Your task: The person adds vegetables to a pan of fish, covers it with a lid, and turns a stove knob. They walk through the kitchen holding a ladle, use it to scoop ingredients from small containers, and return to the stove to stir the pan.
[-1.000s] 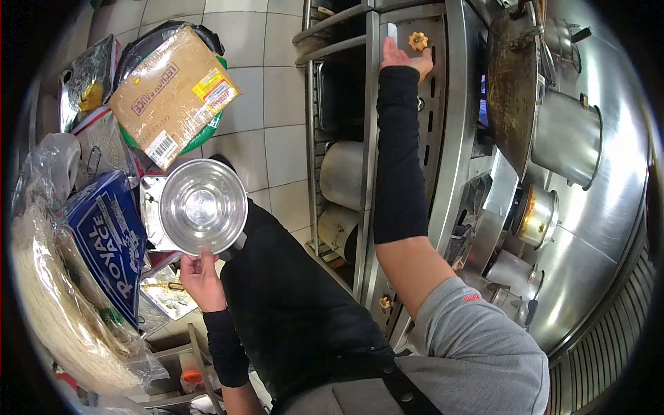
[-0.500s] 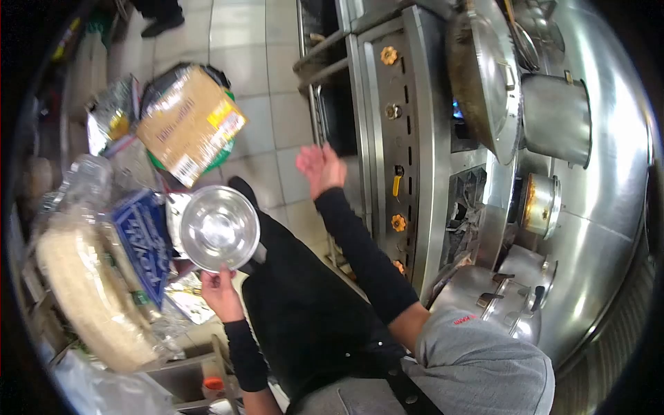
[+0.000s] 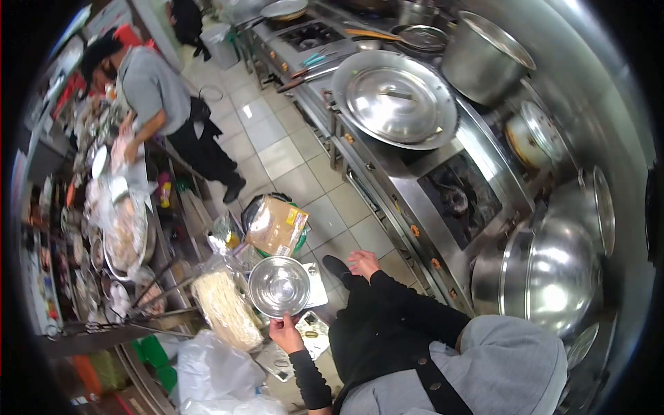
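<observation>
Silver bowl (image 3: 279,285); brown box (image 3: 271,228) with 1 yellow patch (image 3: 293,216); cream bundle (image 3: 225,308); orange knobs (image 3: 436,263); pale floor tiles (image 3: 282,158), dark-lined grid; grey shirt (image 3: 515,360); black sleeve (image 3: 309,379).

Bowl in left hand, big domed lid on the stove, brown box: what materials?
Bowl: polished metal, probably stainless steel; silvery, with bright glare inside.
Big domed lid: shiny metal, steel or aluminium, can't tell which; silver with streaked highlights.
Brown box: likely cardboard; flat, tan faces. The glossy patch suggests clear tape or film.
</observation>
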### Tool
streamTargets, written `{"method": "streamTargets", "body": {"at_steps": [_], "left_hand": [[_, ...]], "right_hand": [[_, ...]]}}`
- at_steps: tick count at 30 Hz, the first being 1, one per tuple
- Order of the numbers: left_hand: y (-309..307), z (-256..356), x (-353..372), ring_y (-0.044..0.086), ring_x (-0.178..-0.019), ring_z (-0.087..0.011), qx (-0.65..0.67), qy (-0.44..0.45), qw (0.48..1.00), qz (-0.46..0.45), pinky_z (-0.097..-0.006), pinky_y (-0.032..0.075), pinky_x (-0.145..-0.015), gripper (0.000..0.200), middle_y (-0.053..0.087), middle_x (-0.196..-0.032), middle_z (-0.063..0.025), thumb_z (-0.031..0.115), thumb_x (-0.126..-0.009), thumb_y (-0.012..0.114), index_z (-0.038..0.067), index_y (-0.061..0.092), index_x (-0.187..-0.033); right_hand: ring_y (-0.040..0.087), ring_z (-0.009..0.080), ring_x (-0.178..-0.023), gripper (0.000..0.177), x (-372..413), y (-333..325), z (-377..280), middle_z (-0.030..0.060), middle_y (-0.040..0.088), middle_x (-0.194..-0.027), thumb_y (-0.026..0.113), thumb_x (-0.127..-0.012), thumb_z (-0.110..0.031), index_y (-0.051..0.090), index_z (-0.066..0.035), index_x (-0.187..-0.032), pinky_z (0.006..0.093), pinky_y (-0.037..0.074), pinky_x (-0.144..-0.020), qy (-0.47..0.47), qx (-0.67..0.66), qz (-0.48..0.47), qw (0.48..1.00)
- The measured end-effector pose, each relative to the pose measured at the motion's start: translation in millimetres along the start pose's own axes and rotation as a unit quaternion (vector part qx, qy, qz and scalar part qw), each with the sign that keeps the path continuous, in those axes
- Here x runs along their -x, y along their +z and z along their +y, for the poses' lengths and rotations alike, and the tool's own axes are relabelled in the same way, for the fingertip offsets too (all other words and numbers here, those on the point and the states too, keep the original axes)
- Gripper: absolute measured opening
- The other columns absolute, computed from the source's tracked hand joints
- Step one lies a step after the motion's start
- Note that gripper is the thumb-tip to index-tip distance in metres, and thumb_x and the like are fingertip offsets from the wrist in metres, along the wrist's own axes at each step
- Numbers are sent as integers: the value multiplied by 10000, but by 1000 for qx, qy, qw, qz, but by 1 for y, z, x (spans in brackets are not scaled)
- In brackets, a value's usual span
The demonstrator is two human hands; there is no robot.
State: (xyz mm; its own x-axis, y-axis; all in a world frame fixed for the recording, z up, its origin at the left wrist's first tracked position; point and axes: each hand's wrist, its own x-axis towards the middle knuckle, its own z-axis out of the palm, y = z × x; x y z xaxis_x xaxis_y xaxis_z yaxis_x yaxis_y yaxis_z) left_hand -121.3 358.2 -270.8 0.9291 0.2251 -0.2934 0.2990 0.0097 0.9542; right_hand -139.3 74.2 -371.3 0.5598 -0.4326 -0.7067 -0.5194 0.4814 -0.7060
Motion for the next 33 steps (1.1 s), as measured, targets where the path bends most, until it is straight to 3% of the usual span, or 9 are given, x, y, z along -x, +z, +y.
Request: {"method": "streamTargets", "body": {"at_steps": [3, 6, 7, 13, 22, 24, 26, 30, 33], "left_hand": [[1, 15, 11, 630, -614, -146, 36, -37, 999, -10, -265, 548, -550, 153, 632, -751, -83, 43, -891, 624, 9, 525, -778], [22, 33, 17, 628, -602, -150, 38, -62, 997, -18, -271, 538, -546, 162, 621, -721, -67, 47, -886, 630, 27, 513, -775], [31, 40, 15, 627, -611, -148, 42, -66, 996, -33, -271, 538, -551, 158, 619, -721, -62, 48, -885, 632, 30, 515, -779], [108, 60, -26, 443, -611, -69, 13, -28, 995, -100, -251, 406, -554, 195, 529, -672, 0, 52, -848, 638, 20, 520, -695], [217, 148, -75, 419, -594, -77, -56, 65, 974, -211, -283, 354, -546, 189, 531, -661, 15, 97, -833, 600, -17, 541, -694], [217, 125, -118, 543, -636, -90, -101, 91, 965, -226, -269, 515, -574, 80, 589, -725, -4, 54, -852, 570, 26, 584, -778], [242, 155, -115, 517, -582, -62, 37, -41, 981, -185, -208, 408, -489, 36, 601, -739, 5, 49, -860, 554, 40, 587, -851], [260, 171, -203, 576, -598, -100, -51, 49, 984, -161, -249, 484, -548, 78, 640, -758, -47, 51, -847, 551, 0, 588, -802], [294, 195, -249, 602, -615, -108, -51, 31, 982, -181, -240, 485, -548, 85, 650, -781, -37, 58, -853, 545, 8, 612, -868]], "right_hand": [[613, 133, -745, 399, 24, 6, -33, 45, 662, -987, 602, -913, -351, 648, -12, -1120, 294, 530, -629, -35, 99, -10, 994], [647, 201, -786, 433, 47, 18, -90, 84, 674, -984, 594, -910, -368, 641, -1, -1134, 341, 542, -701, -9, 225, -134, 965], [645, 286, -948, 449, 47, 26, -103, 141, 659, -1076, 573, -920, -377, 619, -2, -1163, 391, 513, -855, -127, 346, -127, 921], [513, 344, -1154, 332, 107, 33, -230, 162, 580, -1174, 568, -927, -283, 592, -30, -1140, 414, 424, -988, -425, 383, -4, 820], [592, 401, -827, 232, 109, -26, -358, 199, 605, -820, 575, -903, -189, 597, 27, -822, 479, 472, -751, -506, 316, 56, 801], [595, 410, -765, 246, 102, -39, -369, 200, 603, -766, 568, -908, -181, 589, 30, -785, 484, 470, -706, -498, 308, 79, 807], [593, 409, -736, 233, 93, -52, -372, 199, 602, -751, 592, -897, -158, 570, 30, -761, 475, 459, -670, -462, 306, 82, 828], [580, 401, -713, 198, 67, -59, -376, 185, 594, -763, 625, -876, -120, 549, 25, -764, 459, 445, -647, -418, 285, 114, 855], [564, 367, -667, 176, 56, -51, -384, 161, 572, -755, 631, -876, -111, 552, 17, -784, 432, 447, -627, -414, 282, 136, 855]]}}
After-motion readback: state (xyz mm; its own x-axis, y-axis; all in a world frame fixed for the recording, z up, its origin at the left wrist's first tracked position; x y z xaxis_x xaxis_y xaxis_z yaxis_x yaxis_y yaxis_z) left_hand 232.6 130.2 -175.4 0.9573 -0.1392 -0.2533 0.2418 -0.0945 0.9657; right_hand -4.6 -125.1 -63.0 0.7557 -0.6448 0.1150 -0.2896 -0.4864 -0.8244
